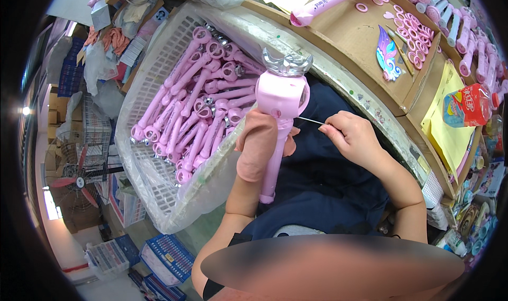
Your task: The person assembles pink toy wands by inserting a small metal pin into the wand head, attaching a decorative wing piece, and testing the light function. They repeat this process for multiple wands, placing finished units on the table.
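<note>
A pink toy wand (275, 158) with a silver crown-shaped top stands upright in front of me. My left hand (257, 137), in a peach-coloured glove, is wrapped round its handle just below the round head. In my bare right hand (353, 137), thumb and fingers pinch a thin metal rod (311, 121). Its far end reaches the wand just under the head; the glove and wand hide whether it goes in. To the left, a white plastic basket (151, 70) lined with clear film holds many similar pink wands (196, 110), with ring-shaped heads.
A cardboard tray (365, 47) on the right holds pink rings (418, 36), a winged decoration (388, 55) and a brush-like stick (403, 55). Another pink wand (333, 3) lies across its edge. Farther right are yellow paper (444, 126) and a red-labelled jar (468, 105). A fan (79, 182) stands at left.
</note>
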The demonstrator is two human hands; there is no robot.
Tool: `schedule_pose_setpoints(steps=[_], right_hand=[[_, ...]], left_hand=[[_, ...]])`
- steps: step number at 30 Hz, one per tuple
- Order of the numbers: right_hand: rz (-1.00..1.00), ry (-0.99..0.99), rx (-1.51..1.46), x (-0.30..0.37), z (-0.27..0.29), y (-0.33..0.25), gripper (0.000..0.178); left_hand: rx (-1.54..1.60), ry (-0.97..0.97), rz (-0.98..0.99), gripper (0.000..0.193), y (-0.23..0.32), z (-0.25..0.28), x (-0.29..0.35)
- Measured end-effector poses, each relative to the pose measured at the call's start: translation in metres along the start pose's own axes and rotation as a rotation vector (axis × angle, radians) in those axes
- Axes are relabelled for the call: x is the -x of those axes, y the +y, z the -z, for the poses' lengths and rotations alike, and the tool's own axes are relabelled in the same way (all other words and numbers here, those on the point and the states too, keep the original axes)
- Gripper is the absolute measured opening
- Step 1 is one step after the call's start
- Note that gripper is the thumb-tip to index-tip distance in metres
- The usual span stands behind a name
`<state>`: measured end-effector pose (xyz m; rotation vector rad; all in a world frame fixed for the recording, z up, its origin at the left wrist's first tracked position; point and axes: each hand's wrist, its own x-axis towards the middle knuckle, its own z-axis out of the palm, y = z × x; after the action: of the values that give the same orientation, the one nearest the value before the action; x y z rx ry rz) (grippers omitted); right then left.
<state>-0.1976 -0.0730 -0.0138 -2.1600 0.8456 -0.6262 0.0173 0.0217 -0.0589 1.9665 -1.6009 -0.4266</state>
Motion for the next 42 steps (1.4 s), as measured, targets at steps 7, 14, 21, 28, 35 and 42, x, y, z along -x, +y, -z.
schedule_pose_setpoints(steps=[7,14,21,28,35,42], right_hand=[[-0.001,0.042,0.262,0.021,0.0,0.001,0.03],[0.024,0.114,-0.631,0.041,-0.116,0.014,0.053],[0.118,0.265,-0.44,0.04,-0.134,0.035,0.049],[0.051,0.228,-0.554,0.049,-0.137,0.041,0.05],[0.094,0.268,-0.563,0.052,-0.141,0.045,0.051],[0.111,0.245,-0.542,0.052,-0.143,0.048,0.051]], left_hand=[[1.163,0.027,0.521,0.058,0.021,0.018,-0.021],[1.595,0.169,0.079,0.074,0.049,0.036,-0.055],[1.246,-0.055,0.13,0.011,0.045,0.024,-0.034],[0.994,0.098,0.199,0.009,0.057,0.016,-0.027],[1.377,0.202,0.022,0.007,0.072,0.023,-0.029],[1.128,0.22,-0.208,0.015,0.064,0.019,-0.019]])
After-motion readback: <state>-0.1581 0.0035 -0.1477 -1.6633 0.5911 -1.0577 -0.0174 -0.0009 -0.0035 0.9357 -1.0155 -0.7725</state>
